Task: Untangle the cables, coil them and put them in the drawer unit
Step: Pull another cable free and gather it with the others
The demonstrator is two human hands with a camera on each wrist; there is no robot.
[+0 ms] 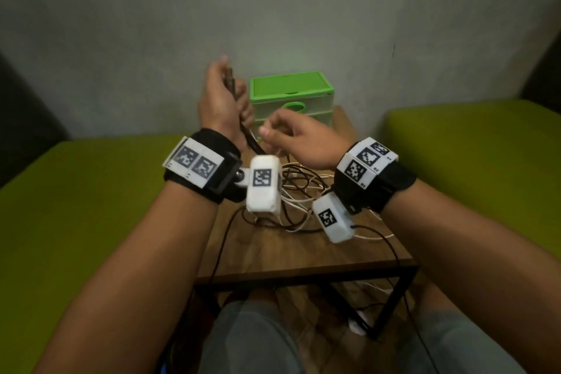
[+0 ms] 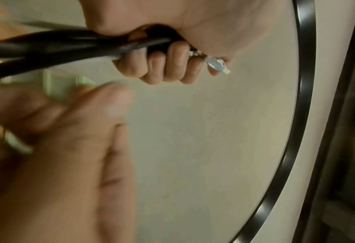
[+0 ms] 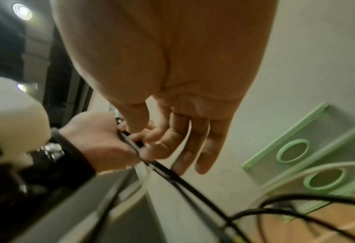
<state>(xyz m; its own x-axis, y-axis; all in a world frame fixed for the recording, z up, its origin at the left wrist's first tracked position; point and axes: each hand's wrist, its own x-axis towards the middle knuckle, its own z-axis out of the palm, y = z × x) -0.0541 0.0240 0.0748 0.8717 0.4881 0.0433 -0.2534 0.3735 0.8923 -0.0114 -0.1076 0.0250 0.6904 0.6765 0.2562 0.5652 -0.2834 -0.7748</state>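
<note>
My left hand (image 1: pixel 223 100) is raised above the table and grips a bundle of black cable strands (image 2: pixel 58 47) in a fist. A pale plug (image 2: pixel 216 64) sticks out past its fingers (image 2: pixel 162 69). The black cable (image 1: pixel 250 141) hangs from that fist down to a tangle of dark and white cables (image 1: pixel 300 191) on the wooden table (image 1: pixel 303 252). My right hand (image 1: pixel 285 135) is just right of the fist, and a white cable (image 3: pixel 183 141) runs between its loosely bent fingers (image 3: pixel 203 148). The green drawer unit (image 1: pixel 291 88) stands behind both hands with its drawers closed.
Green sofa cushions flank the small table on the left (image 1: pixel 76 191) and right (image 1: pixel 470 161). A grey wall rises right behind the drawer unit (image 3: pixel 297 148). Thin black leads from the wrist cameras trail over the table's front edge. More cables lie on the floor under the table.
</note>
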